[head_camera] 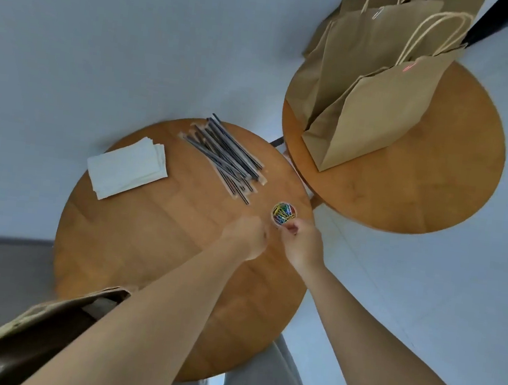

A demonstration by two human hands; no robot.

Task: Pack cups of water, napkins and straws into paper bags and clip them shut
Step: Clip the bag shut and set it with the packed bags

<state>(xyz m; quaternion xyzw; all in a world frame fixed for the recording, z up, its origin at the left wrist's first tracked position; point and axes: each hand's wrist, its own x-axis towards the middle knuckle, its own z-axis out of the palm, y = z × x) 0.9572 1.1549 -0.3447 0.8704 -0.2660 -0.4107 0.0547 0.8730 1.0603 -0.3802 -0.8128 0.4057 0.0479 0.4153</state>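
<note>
On the near round table lie a stack of white napkins and a pile of dark wrapped straws. A small tub of coloured paper clips stands near the table's right edge. My right hand has its fingertips at the tub's near rim and pinches what looks like a clip. Just left of the tub is my left hand, blurred, with curled fingers; I cannot see whether it holds anything. An open paper bag stands at the lower left, partly behind my left forearm.
A second round table at the right carries several brown paper bags with handles, two showing a clip at the top. Grey floor lies all around. A person's dark shoes show at the far right edge.
</note>
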